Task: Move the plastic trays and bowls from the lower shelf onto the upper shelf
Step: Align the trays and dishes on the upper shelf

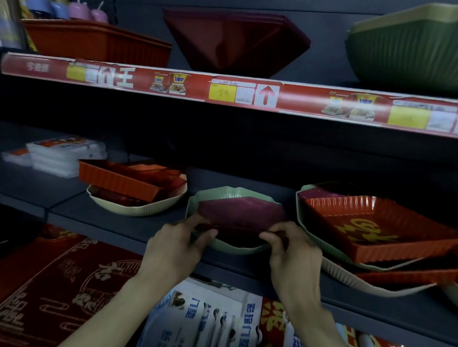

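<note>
Both hands pinch the near rim of a dark maroon tray that sits nested in a pale green bowl at the front of the lower shelf, the left hand at about 7 o'clock of the bowl and the right hand at about 5 o'clock. The tray looks like thin, light, fairly stiff plastic, probably slick and a little flexible. A grip on opposite edges, thumbs on top, should lift it cleanly to the upper shelf at 12 o'clock.

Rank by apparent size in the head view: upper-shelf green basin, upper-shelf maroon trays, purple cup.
1. Green basin, cropped, nearer
2. Maroon trays
3. Purple cup, smallest by far
</note>
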`<control>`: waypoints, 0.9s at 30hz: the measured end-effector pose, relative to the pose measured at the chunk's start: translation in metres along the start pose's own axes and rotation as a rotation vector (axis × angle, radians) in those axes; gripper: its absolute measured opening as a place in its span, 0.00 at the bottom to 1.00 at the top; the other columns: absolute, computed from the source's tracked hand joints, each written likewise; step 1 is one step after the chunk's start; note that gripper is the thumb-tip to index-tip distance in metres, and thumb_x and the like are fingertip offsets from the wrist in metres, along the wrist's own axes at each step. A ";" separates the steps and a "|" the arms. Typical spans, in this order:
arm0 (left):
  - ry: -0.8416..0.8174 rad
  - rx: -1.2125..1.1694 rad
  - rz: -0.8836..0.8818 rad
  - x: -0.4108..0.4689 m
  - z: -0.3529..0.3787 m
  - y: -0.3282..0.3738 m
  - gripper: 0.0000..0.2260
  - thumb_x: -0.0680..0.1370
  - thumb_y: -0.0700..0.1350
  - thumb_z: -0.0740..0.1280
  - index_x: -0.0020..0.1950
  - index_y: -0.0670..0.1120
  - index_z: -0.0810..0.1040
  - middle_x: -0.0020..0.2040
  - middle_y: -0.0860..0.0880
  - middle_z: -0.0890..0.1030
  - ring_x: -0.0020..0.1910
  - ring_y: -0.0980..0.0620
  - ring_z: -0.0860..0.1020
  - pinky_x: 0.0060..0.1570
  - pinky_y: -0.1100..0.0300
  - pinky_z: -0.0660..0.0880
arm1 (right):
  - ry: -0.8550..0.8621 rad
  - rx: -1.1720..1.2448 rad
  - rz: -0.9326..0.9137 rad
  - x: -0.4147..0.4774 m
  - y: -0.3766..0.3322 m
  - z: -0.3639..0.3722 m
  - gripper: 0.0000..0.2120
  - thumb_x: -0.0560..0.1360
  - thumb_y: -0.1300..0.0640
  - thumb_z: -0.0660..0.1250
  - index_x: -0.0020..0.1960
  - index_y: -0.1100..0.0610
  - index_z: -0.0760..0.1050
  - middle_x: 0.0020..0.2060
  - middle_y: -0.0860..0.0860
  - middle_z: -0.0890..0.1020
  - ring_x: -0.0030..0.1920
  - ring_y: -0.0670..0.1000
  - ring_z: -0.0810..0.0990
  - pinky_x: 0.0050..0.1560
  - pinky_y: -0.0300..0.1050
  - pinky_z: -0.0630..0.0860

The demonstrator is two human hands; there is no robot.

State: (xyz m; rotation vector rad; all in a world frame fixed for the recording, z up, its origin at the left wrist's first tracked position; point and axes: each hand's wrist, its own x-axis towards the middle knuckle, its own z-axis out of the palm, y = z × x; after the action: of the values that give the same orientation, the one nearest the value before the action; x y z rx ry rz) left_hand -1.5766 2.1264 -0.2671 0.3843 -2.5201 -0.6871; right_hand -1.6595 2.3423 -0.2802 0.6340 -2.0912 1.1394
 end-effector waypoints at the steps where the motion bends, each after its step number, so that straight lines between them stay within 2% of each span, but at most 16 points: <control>1: 0.015 -0.023 0.004 -0.001 -0.001 0.000 0.12 0.82 0.64 0.65 0.61 0.62 0.77 0.44 0.54 0.83 0.49 0.46 0.83 0.46 0.50 0.77 | 0.009 0.009 -0.009 -0.001 -0.001 -0.001 0.03 0.77 0.60 0.76 0.48 0.55 0.83 0.40 0.47 0.82 0.39 0.46 0.80 0.42 0.40 0.76; 5: 0.106 -0.140 0.045 -0.003 -0.006 0.003 0.06 0.81 0.60 0.69 0.55 0.62 0.78 0.33 0.58 0.79 0.40 0.51 0.83 0.43 0.51 0.79 | 0.027 0.052 -0.017 -0.004 -0.007 -0.005 0.04 0.78 0.60 0.76 0.49 0.54 0.82 0.41 0.46 0.83 0.40 0.45 0.81 0.44 0.36 0.76; 9: 0.189 -0.262 0.078 -0.003 -0.013 0.004 0.04 0.80 0.56 0.72 0.53 0.60 0.79 0.38 0.56 0.84 0.39 0.55 0.83 0.42 0.50 0.81 | 0.006 0.120 0.058 -0.006 -0.021 -0.011 0.07 0.78 0.57 0.75 0.49 0.47 0.80 0.40 0.41 0.82 0.40 0.42 0.82 0.43 0.30 0.74; 11: 0.195 -0.309 0.079 -0.003 -0.017 0.009 0.03 0.80 0.54 0.74 0.51 0.59 0.81 0.39 0.57 0.84 0.40 0.59 0.82 0.42 0.56 0.80 | -0.012 0.166 0.126 -0.009 -0.029 -0.015 0.08 0.78 0.56 0.75 0.47 0.45 0.78 0.39 0.40 0.83 0.42 0.42 0.82 0.42 0.29 0.74; 13: 0.184 -0.339 0.066 -0.005 -0.023 0.014 0.05 0.79 0.51 0.75 0.50 0.60 0.82 0.39 0.59 0.83 0.43 0.63 0.81 0.41 0.70 0.73 | -0.022 0.194 0.173 -0.013 -0.036 -0.019 0.10 0.78 0.55 0.75 0.46 0.42 0.77 0.39 0.40 0.83 0.43 0.41 0.83 0.42 0.30 0.75; 15: 0.171 -0.364 0.061 -0.012 -0.031 0.018 0.07 0.78 0.50 0.76 0.48 0.62 0.81 0.39 0.59 0.84 0.44 0.65 0.81 0.41 0.73 0.72 | -0.027 0.191 0.184 -0.018 -0.041 -0.025 0.10 0.79 0.54 0.75 0.46 0.41 0.77 0.39 0.39 0.83 0.44 0.41 0.83 0.42 0.30 0.74; 20: 0.209 -0.457 0.069 -0.035 -0.056 0.024 0.06 0.77 0.48 0.78 0.47 0.59 0.86 0.39 0.57 0.85 0.40 0.57 0.84 0.42 0.67 0.77 | -0.069 0.203 0.166 -0.026 -0.057 -0.044 0.06 0.79 0.52 0.74 0.47 0.42 0.78 0.42 0.38 0.83 0.46 0.41 0.82 0.45 0.35 0.76; 23: 0.260 -0.425 0.130 -0.049 -0.078 0.032 0.06 0.76 0.48 0.79 0.46 0.59 0.85 0.38 0.58 0.85 0.41 0.57 0.83 0.43 0.65 0.76 | -0.075 0.187 0.159 -0.027 -0.072 -0.060 0.07 0.78 0.51 0.75 0.46 0.42 0.78 0.43 0.37 0.83 0.46 0.41 0.82 0.44 0.35 0.76; 25: 0.262 -0.427 0.131 -0.060 -0.094 0.038 0.06 0.76 0.50 0.78 0.44 0.61 0.84 0.37 0.58 0.84 0.41 0.56 0.83 0.43 0.64 0.76 | -0.085 0.168 0.158 -0.027 -0.084 -0.072 0.06 0.78 0.47 0.75 0.46 0.41 0.77 0.44 0.37 0.82 0.46 0.41 0.82 0.45 0.41 0.78; 27: 0.247 -0.443 0.139 -0.069 -0.110 0.044 0.05 0.76 0.51 0.78 0.45 0.61 0.85 0.38 0.58 0.85 0.41 0.55 0.83 0.44 0.59 0.79 | -0.092 0.147 0.140 -0.027 -0.095 -0.085 0.07 0.77 0.44 0.74 0.47 0.38 0.76 0.45 0.36 0.82 0.45 0.42 0.82 0.44 0.46 0.80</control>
State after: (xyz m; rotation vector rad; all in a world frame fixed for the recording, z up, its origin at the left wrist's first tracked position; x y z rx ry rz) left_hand -1.4667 2.1459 -0.1879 0.1245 -2.0665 -1.0407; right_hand -1.5500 2.3703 -0.2149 0.6263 -2.1713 1.3769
